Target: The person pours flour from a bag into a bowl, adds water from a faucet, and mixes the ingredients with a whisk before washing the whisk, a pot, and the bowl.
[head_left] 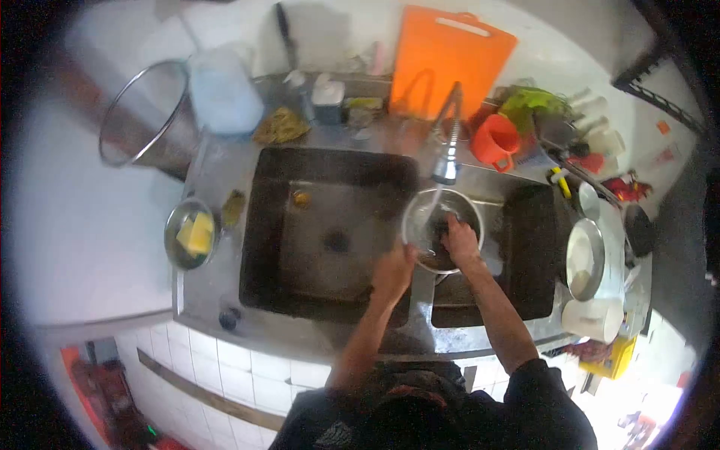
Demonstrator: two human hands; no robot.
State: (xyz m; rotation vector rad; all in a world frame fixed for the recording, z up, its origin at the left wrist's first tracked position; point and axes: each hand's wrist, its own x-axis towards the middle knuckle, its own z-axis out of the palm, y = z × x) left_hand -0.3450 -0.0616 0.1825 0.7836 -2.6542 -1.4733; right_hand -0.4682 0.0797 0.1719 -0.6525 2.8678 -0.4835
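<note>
A round metal bowl (478, 217) sits over the divider between the two sink basins, under the faucet (445, 172). Water runs from the spout into it. My left hand (393, 274), blurred, grips the bowl's near left rim. My right hand (460, 241) reaches down inside the bowl with its fingers bent together. Whatever those fingers hold, if anything, is hidden. Some dark matter shows in the bowl beneath them, too unclear to name.
The left basin (300, 262) and right basin (525, 277) flank the divider. A bowl with yellow pieces (198, 234) stands on the left counter. Behind are an orange cutting board (450, 67) and a red mug (495, 141). A metal bowl (585, 259) stands right.
</note>
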